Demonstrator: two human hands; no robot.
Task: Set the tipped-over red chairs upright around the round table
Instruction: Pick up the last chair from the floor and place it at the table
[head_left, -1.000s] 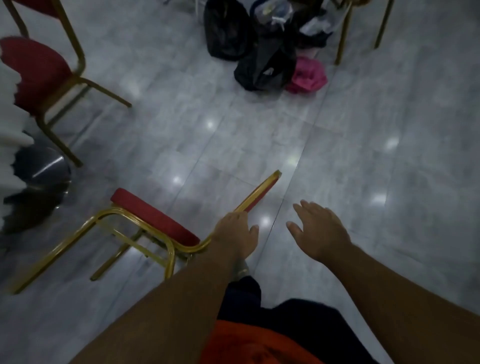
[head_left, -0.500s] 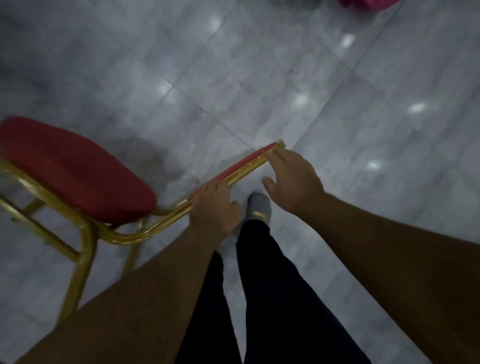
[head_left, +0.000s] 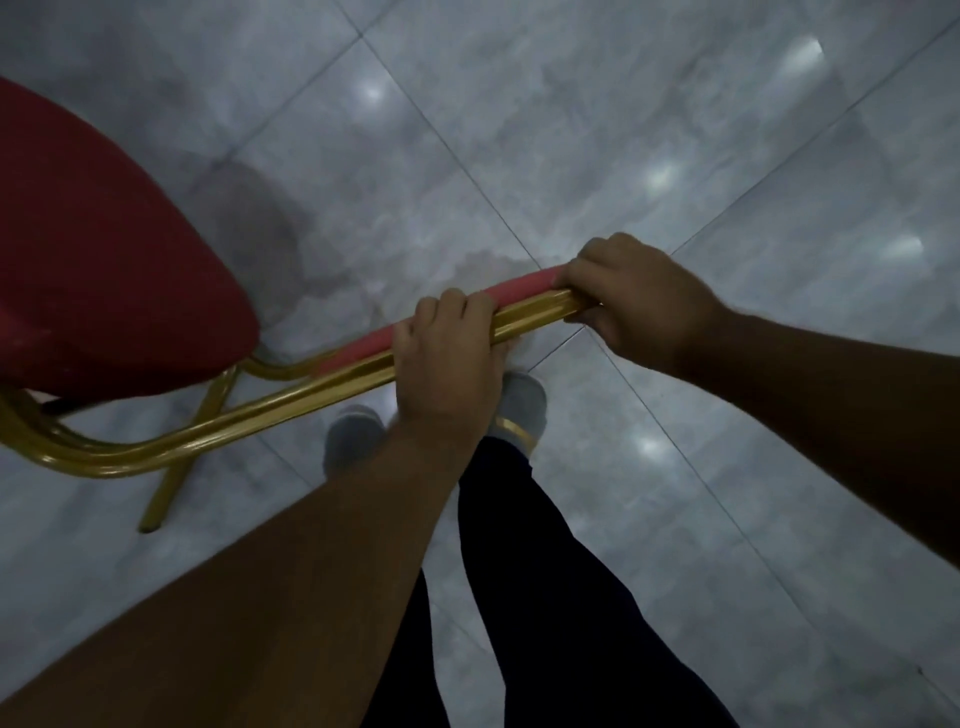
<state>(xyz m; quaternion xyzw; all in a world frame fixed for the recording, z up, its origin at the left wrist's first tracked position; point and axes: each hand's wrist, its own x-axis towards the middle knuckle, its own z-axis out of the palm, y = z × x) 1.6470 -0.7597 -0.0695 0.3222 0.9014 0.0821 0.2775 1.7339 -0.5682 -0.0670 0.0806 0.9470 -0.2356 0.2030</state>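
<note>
A red chair (head_left: 104, 260) with a gold metal frame fills the left of the view, seen from above. Its red seat cushion faces up at far left. The backrest runs as a thin red strip with a gold rail from the seat toward the centre. My left hand (head_left: 447, 358) is wrapped around the middle of the backrest rail. My right hand (head_left: 628, 291) grips the rail's far end. One gold leg (head_left: 171, 483) reaches down to the floor. The round table is out of view.
Glossy grey marble floor tiles (head_left: 727, 130) with light reflections spread all around. My dark-trousered legs (head_left: 545, 597) and grey shoes (head_left: 358, 441) stand directly below the backrest.
Both hands went from reaching toward the backrest to gripping it. The chair is closer and higher in view, its seat now facing up. The view has tilted down, losing the bags and other chairs.
</note>
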